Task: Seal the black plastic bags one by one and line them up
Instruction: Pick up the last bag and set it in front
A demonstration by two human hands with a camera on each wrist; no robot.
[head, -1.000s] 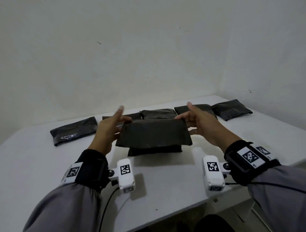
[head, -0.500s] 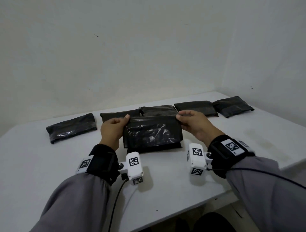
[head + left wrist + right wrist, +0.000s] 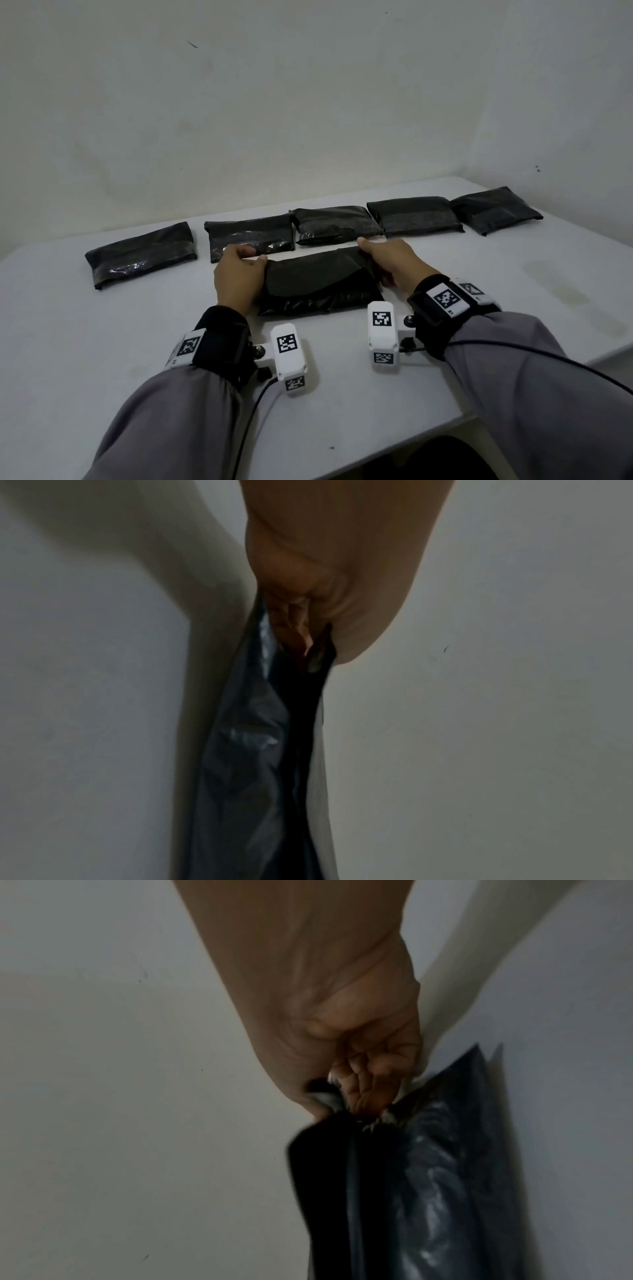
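A black plastic bag (image 3: pixel 318 284) lies on the white table (image 3: pixel 102 342) in front of me, its flap folded down toward me. My left hand (image 3: pixel 239 274) pinches the bag's left edge (image 3: pixel 260 723) between thumb and curled fingers. My right hand (image 3: pixel 387 263) pinches the right edge (image 3: pixel 428 1177) the same way. Behind it several black bags lie in a row along the back: far left (image 3: pixel 140 253), then (image 3: pixel 250 234), (image 3: pixel 337 224), (image 3: pixel 414 216) and far right (image 3: pixel 495 209).
A grey wall (image 3: pixel 308 102) runs behind the row and meets another wall at the right corner. The table's front edge (image 3: pixel 394 455) runs diagonally below my forearms. White marker blocks (image 3: pixel 289 356) hang from both wrists.
Both hands brought the bag down from upright onto the table and folded its top flap over toward me. The head view tilted so the row shows fully.
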